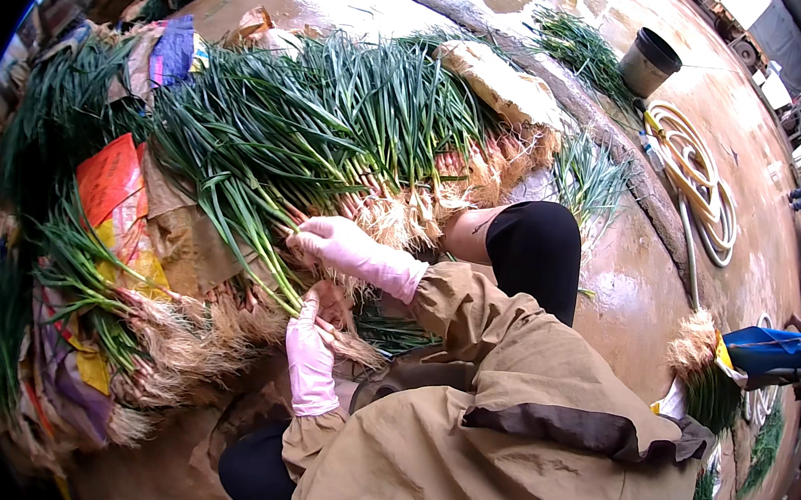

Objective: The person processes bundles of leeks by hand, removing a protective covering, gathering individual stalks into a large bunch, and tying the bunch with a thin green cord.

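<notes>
Gripping a small bunch of green onions (pixel 280 281) low on the stalks, the left hand (pixel 311 356) has its fingers curled around them, with pale roots poking out below the palm side. The bunch slants up and leftward from this hand, its leaves running toward a big heap of green onions (pixel 326 123). The right hand (pixel 337 245) sits just above, its fingers drawn together beside the stems at the heap's edge; whether they pinch one, I cannot tell.

Crowding in on the left are more onion bundles (pixel 158 336), roots toward the person, with an orange and yellow sack (pixel 117 183) among them. The heap fills the ground ahead, a blue sack (pixel 174 51) near its left end and a tan sack (pixel 499 79) on its right. The right knee (pixel 539 251) stands beside the heap's rooted end, hiding some of the floor (pixel 626 305). Farther off are a bucket (pixel 649 66) and a coiled hose (pixel 700 176).
</notes>
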A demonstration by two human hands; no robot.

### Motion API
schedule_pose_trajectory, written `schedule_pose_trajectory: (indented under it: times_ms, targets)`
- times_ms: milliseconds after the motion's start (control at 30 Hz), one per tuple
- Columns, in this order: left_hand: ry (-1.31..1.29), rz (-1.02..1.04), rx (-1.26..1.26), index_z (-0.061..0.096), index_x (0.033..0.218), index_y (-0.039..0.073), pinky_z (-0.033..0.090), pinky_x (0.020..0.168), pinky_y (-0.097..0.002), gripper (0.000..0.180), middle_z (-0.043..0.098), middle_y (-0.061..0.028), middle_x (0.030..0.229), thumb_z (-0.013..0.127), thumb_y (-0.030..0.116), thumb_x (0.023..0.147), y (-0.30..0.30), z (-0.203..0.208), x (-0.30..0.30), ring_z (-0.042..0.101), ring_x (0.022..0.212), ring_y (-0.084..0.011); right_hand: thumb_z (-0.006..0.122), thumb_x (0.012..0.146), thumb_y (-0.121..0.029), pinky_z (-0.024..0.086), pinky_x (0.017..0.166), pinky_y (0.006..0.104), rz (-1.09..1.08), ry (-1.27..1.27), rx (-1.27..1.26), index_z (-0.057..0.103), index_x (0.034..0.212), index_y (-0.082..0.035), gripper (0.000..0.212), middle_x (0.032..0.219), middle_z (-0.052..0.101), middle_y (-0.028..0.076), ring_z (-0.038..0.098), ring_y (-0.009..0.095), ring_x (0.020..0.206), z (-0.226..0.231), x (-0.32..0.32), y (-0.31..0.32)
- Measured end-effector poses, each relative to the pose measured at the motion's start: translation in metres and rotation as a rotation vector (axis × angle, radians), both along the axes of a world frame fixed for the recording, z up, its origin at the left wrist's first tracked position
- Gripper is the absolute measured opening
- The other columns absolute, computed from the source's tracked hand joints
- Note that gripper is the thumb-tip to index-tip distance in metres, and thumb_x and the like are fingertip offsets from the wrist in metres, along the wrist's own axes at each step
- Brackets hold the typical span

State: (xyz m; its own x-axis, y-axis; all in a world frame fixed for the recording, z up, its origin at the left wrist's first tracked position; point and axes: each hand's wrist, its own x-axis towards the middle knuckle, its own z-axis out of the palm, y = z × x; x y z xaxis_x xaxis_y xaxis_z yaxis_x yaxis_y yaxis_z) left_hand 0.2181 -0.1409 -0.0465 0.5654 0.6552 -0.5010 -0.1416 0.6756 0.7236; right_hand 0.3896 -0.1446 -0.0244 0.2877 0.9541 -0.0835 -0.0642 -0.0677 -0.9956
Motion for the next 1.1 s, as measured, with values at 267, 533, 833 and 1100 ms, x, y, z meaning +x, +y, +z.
schedule_pose_trajectory:
  times_ms: [267, 533, 833, 1100]
  targets:
    - [-0.072, 0.232, -0.068, 0.054, 0.125, 0.01, 0.054, 0.07, -0.0316, 0.032, 0.067, -0.0079, 0.098, 0.051, 0.023, 0.096, 0.05, -0.051, -0.068, 0.066, 0.082, -0.0196, 0.053, 0.095, -0.021, 0.038, 0.052, 0.019, -0.817, -0.687, -0.098, 0.068, 0.104, -0.009, 0.021, 0.07, 0.059, -0.003, 0.046, 0.003, 0.057, 0.12, 0.195, -0.165]
    - [0.128, 0.387, 0.032, 0.061, 0.117, 0.003, 0.052, 0.065, -0.0281, 0.03, 0.067, -0.009, 0.097, 0.059, 0.018, 0.091, 0.056, -0.052, -0.073, 0.066, 0.079, -0.0174, 0.049, 0.096, -0.024, 0.053, 0.067, 0.0333, -0.608, -1.541, -0.498, 0.059, 0.115, -0.005, 0.028, 0.096, 0.068, 0.014, 0.067, 0.024, 0.077, 0.095, 0.234, -0.151]
    - [0.154, 0.366, 0.066, 0.06, 0.115, -0.001, 0.053, 0.071, -0.03, 0.033, 0.068, -0.0122, 0.099, 0.059, 0.02, 0.091, 0.05, -0.048, -0.064, 0.067, 0.081, -0.0206, 0.056, 0.086, -0.045, 0.051, 0.073, 0.041, 0.486, -1.085, -0.521, 0.069, 0.089, -0.003, 0.043, 0.077, 0.067, 0.016, 0.066, 0.032, 0.075, -0.057, -0.066, 0.038]
    - [0.067, 0.141, -0.111, 0.061, 0.108, 0.0, 0.048, 0.048, -0.0292, 0.028, 0.066, -0.0077, 0.077, 0.053, 0.022, 0.093, 0.039, -0.05, -0.068, 0.059, 0.052, -0.0178, 0.062, 0.088, -0.037, 0.051, 0.073, 0.0345, 0.07, -0.828, -0.099, 0.064, 0.1, -0.002, 0.036, 0.092, 0.067, 0.012, 0.066, 0.026, 0.081, -0.032, -0.091, 0.023]
